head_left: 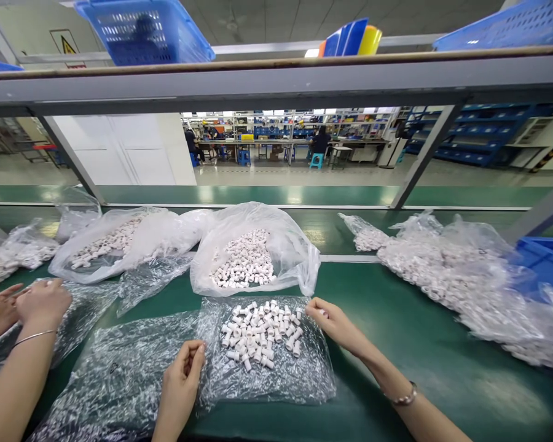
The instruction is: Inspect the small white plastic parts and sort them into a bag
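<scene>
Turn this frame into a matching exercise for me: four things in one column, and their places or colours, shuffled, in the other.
1. left hand
2. right hand
3. stool at a far workbench
4. perforated basket, upper left

A. blue, on the overhead shelf
B. at the upper right corner of the clear bag under the loose white fittings
C. turquoise
D. at that bag's left edge

Pairs: 1-D, 2-B, 3-C, 4-A

A yellow warning triangle (67, 45) on the wall (32, 40) – red marking below, unreadable.
</scene>
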`<action>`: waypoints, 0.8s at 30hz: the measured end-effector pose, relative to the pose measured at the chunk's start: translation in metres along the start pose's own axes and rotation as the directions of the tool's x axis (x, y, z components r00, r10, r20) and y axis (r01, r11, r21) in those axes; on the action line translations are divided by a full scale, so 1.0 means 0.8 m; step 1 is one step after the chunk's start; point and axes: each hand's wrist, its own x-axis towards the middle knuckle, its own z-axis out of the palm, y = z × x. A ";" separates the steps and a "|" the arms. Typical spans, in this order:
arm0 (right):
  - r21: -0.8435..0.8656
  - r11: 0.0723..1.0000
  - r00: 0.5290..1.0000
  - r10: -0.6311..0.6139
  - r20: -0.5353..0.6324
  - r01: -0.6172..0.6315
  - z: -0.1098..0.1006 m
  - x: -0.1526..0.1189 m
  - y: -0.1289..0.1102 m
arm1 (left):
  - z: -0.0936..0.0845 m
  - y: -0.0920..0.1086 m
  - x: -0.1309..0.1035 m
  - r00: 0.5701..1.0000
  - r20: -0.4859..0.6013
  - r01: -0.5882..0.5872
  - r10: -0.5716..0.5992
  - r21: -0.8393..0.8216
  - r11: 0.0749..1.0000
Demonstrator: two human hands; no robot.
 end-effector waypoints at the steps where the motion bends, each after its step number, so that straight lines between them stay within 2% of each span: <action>1: -0.176 0.983 0.998 -0.059 -0.013 0.056 0.002 0.005 0.003 | 0.000 -0.001 0.000 1.000 -0.004 -0.007 0.007 -0.002 1.000; 2: -0.316 0.944 0.995 -0.100 0.003 0.096 0.004 0.008 0.005 | 0.000 -0.002 0.001 1.000 -0.008 -0.013 0.013 -0.002 1.000; 4: -0.467 0.875 0.992 -0.104 0.067 0.123 0.005 0.014 0.009 | 0.001 -0.003 0.002 1.000 -0.021 -0.022 0.022 0.001 1.000; 6: -0.501 0.856 0.991 -0.085 0.104 0.126 0.003 0.018 0.012 | 0.001 -0.004 0.003 0.999 -0.029 -0.024 0.024 0.006 1.000; 9: -0.446 0.888 0.993 -0.097 0.069 0.117 -0.002 0.019 0.016 | 0.002 -0.003 0.003 0.999 -0.033 -0.028 0.028 0.004 1.000; 12: -0.223 0.972 0.997 -0.073 0.002 0.071 -0.008 0.018 0.020 | 0.002 -0.004 0.003 0.999 -0.037 -0.029 0.028 -0.001 1.000; 14: 0.148 0.988 0.999 0.038 0.003 -0.038 -0.014 0.015 0.023 | 0.001 -0.005 0.003 0.999 -0.032 -0.028 0.028 0.002 1.000; 16: 0.498 0.855 0.990 0.129 0.064 -0.144 -0.020 0.013 0.023 | 0.001 -0.006 0.003 0.999 -0.024 -0.032 0.032 0.005 0.999; 18: 0.672 0.718 0.983 0.144 0.111 -0.181 -0.025 0.010 0.020 | 0.001 -0.007 0.003 0.999 -0.024 -0.035 0.035 0.002 0.999; 21: 0.731 0.653 0.980 0.131 0.153 -0.201 -0.024 0.006 0.014 | 0.001 -0.007 0.003 0.999 -0.027 -0.035 0.035 0.002 0.999; 22: 0.710 0.668 0.975 0.139 0.174 -0.222 -0.021 0.005 0.012 | 0.000 -0.006 0.003 0.999 -0.029 -0.036 0.036 0.005 0.999; 24: 0.546 0.809 0.974 0.147 0.174 -0.220 -0.012 0.000 0.008 | 0.000 -0.003 0.003 0.999 -0.028 -0.040 0.040 0.013 0.999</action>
